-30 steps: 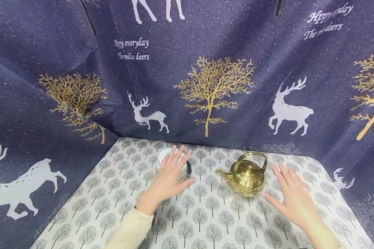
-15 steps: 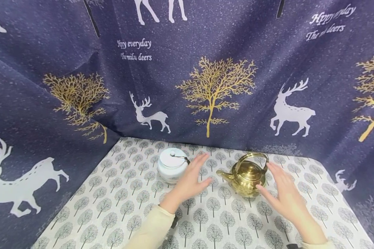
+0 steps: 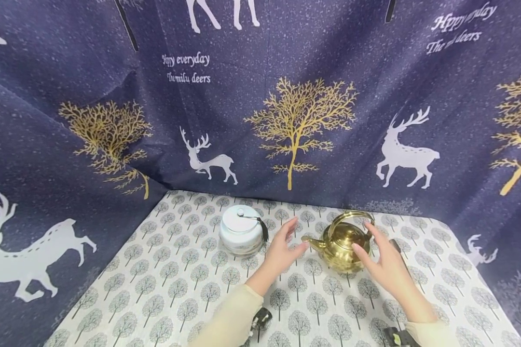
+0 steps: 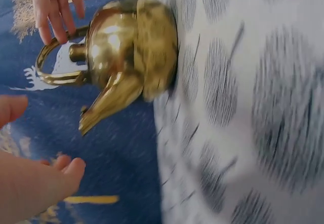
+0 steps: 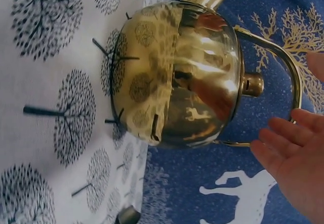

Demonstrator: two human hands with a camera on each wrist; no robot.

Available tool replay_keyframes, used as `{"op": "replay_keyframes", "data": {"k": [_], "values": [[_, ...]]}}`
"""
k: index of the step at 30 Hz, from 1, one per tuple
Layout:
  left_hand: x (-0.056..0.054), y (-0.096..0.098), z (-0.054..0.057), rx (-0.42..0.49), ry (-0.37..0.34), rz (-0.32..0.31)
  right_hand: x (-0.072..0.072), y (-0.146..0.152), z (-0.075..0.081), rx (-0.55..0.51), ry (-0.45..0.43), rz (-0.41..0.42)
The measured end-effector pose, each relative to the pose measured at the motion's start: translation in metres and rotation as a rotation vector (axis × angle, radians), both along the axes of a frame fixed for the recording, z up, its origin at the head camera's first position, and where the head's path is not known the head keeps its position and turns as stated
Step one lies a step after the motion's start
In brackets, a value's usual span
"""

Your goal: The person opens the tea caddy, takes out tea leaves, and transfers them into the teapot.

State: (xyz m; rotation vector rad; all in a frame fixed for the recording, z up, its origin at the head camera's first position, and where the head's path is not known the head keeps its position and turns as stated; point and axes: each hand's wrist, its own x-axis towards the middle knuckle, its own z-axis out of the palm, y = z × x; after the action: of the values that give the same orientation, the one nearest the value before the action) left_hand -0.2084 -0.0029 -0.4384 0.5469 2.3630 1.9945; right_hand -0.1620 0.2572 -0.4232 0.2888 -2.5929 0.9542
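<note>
both hands at the brass kettle, neither one gripping it

so the brass kettle (image 3: pixel 345 254) sits upright on the tablecloth (image 3: pixel 169 303), right of centre in the head view, shiny enough to mirror the printed trees. its spout (image 3: pixel 315 244) points toward the left hand (image 3: pixel 281 253) and its arched handle (image 5: pixel 284 57) stands up over the knobbed lid (image 3: pixel 348 236).

left hand is between the white jar and the kettle, just beside the spout tip. fingers are loosely bent, thumb held away from them, nothing pinched. the left wrist view shows a gap between those fingers and the spout.

right hand (image 3: pixel 388 267) is on the kettle's other side. its fingers are slightly spread and loosely bent, with the thumb apart from them. the fingertips overlap the handle in the right wrist view, but i can't tell if they actually touch.

the white jar (image 3: pixel 240 238) stands upright over to the left, lid on, a dark tassel (image 3: pixel 265 231) hanging down its right side. both sleeves (image 3: pixel 231 318) are cream. behind it all hangs a dark blue cloth (image 3: pixel 252 62) with white deer and gold trees on it.
</note>
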Motion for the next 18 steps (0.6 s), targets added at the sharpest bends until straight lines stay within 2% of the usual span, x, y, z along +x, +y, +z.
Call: {"op": "replay_keyframes", "data": {"k": [4,6,8,14,18], "values": [[-0.003,0.011,-0.010,0.258,-0.214,0.040,-0.006,0.000,-0.004,-0.047,0.022,0.016],[-0.003,0.016,-0.015,0.338,-0.296,0.057,-0.010,-0.001,-0.005,-0.068,0.044,0.030],[-0.003,0.022,-0.020,0.385,-0.346,0.067,-0.014,-0.001,-0.007,-0.091,0.063,0.046],[0.001,0.039,-0.028,0.433,-0.396,0.136,-0.023,-0.002,-0.011,-0.154,0.046,0.089],[0.002,0.048,-0.033,0.468,-0.419,0.159,-0.027,-0.004,-0.011,-0.176,0.035,0.105]]}}
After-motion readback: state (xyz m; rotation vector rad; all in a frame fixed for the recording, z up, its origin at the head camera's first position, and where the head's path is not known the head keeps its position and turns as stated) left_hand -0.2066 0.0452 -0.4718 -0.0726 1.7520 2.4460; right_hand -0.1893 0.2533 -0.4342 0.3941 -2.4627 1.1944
